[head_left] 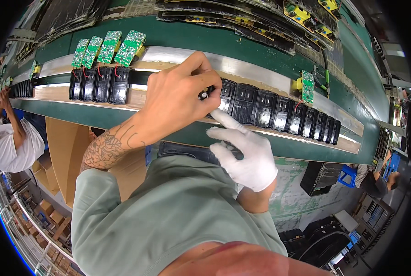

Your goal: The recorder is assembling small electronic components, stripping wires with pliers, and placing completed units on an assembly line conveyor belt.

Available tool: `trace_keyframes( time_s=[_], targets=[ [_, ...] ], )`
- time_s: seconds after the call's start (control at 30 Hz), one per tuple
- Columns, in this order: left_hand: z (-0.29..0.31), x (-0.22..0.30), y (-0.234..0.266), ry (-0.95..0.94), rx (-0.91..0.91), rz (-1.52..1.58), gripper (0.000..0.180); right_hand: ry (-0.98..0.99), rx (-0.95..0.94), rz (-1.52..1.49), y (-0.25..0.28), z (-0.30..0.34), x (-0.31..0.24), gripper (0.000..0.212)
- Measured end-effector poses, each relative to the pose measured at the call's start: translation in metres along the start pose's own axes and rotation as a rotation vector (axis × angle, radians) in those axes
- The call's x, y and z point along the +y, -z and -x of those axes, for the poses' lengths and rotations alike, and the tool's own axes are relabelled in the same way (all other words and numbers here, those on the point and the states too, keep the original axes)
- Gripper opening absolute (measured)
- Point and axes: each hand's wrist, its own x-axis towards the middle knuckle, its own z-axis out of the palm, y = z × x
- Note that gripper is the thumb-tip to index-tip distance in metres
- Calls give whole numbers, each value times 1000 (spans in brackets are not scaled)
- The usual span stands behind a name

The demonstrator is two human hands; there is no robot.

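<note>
Our left hand (181,92) pinches a small black part (204,95); our gloved right hand (246,154) spreads loosely. We judge the part light, stiff, best held by its edges.

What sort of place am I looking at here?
Probably an electronics assembly workshop: circuit boards and black casings sit in a row, and another worker is at the same long bench.

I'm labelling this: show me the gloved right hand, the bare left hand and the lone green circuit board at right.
Gloved right hand (248,155): head view, back of glove.
Bare left hand (177,94): head view, back of hand.
Lone green circuit board (308,87): head view, green face.
</note>
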Motion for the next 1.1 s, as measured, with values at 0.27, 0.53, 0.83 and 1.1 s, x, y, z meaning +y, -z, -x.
trace_keyframes(
  time_s=[0.27, 0.53, 0.83, 1.1],
  targets=[
    [-8, 7, 7, -163, -30, -235, 6, 9, -28, -60, 7, -1, -2, 31],
    [-11, 5, 5, -210, -28, -279, 7, 379, 738, -987, 21, -58, -1, 56],
    [-10, 0, 3, -289, 63, -256, 10, 308, 942, -843, -5, -88, 3, 46],
    [-8, -4, 3, -312, 30, -299, 10, 323, 928, -790, -10, -88, 7, 35]
  ],
)
